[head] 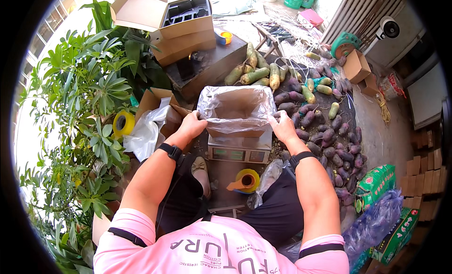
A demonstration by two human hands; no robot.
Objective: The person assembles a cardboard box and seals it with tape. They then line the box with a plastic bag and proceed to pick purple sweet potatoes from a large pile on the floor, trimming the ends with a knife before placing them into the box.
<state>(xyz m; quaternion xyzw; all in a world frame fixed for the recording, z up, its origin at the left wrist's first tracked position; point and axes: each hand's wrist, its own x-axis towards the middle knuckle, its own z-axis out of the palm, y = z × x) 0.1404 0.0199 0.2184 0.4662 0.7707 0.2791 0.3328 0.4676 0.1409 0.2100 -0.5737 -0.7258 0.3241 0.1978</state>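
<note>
A cardboard box (233, 104) lined with a clear plastic bag (238, 125) stands on a digital weighing scale (240, 148) in front of me. The bag's edge is folded out over the box rim. At the near left corner, my left hand (191, 126) pinches the edge of the bag. Across from it, my right hand (282, 125) grips the bag at the near right corner. Inside the box I see only bare liner and cardboard. Below the scale, between my feet, lies a tape dispenser (248, 181) with a yellow roll.
Purple-skinned radishes (328, 134) and green radishes (256, 76) are heaped to the right and beyond the box. On the left are a leafy plant (106, 90), a yellow tape roll (123, 123) and plastic bags (146, 136). An open carton (187, 26) sits on a dark block (208, 65).
</note>
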